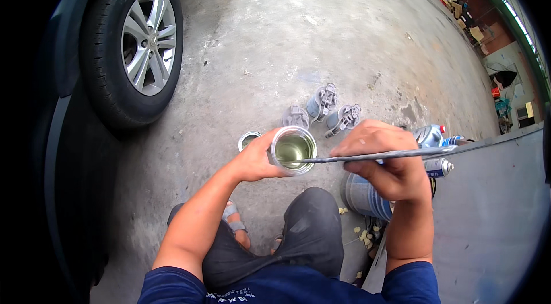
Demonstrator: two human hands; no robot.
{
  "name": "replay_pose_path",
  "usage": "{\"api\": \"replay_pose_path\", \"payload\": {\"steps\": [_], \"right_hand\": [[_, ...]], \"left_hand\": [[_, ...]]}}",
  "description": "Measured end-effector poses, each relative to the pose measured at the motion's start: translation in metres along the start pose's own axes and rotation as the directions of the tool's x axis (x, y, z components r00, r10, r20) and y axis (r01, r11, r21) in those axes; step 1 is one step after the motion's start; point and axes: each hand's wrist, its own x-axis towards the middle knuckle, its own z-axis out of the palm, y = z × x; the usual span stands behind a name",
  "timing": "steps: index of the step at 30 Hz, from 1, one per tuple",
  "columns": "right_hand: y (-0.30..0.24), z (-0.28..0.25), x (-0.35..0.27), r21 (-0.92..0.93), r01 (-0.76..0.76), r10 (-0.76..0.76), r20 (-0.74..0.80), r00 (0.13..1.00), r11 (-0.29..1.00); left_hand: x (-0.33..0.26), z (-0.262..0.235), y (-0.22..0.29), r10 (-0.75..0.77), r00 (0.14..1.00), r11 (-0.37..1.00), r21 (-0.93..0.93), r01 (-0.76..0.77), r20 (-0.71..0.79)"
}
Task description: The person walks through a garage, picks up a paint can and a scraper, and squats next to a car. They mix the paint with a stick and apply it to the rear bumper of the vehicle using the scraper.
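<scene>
My left hand is wrapped round a clear cup with pale greenish liquid in it, held up in front of my knees. In my right hand is a thin grey metal stirring rod, gripped between thumb and fingers. The rod lies nearly level, and its left end reaches over the cup's rim into the liquid. Just beyond my left hand, a small open can stands on the floor, partly hidden. Past the cup are spray guns with grey cups, one behind another, and a grey lidded container.
A car wheel and dark car body stand at my left. Below my right forearm sits a blue-grey bucket. At the right, a spray can and a plastic jug stand by a grey panel. Yellowish scraps litter the floor.
</scene>
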Motion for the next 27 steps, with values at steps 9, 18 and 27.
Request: {"api": "replay_pose_path", "payload": {"steps": [9, 18, 27], "right_hand": [[-0.001, 0.010, 0.008, -0.057, -0.065, 0.066, 0.019, 0.998, 0.996], [0.001, 0.011, 0.008, -0.026, 0.056, -0.055, 0.045, 0.997, 0.998], [-0.010, 0.024, 0.010, -0.112, -0.125, 0.101, -0.200, 0.975, 0.986]], "left_hand": [[0.002, 0.001, -0.005, 0.030, 0.999, 1.000, 0.007, -0.029, -0.032], [0.005, 0.006, -0.011, 0.005, 0.997, 1.000, 0.014, -0.003, -0.082], [-0.006, 0.002, -0.007, 0.160, 0.978, 0.983, 0.110, -0.145, -0.137]]}}
